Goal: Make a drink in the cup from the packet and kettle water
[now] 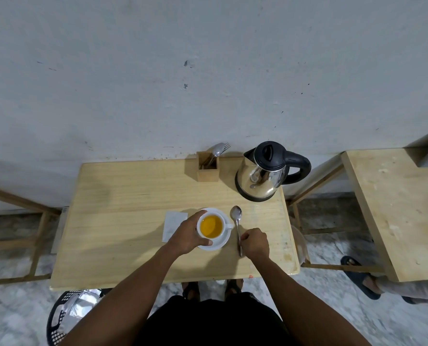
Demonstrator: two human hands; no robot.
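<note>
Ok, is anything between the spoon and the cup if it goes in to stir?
Nothing visible. The spoon, held by the right hand, lies just right of the cup; only the cup's handle and the saucer rim lie between. The left hand grips the cup's far side.

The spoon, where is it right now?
Head view: the spoon lies on the table right of the cup, its handle under the right hand.

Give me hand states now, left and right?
Left hand: fingers wrapped around the cup on its saucer.
Right hand: closed on the spoon handle, spoon lying on the table.
</note>
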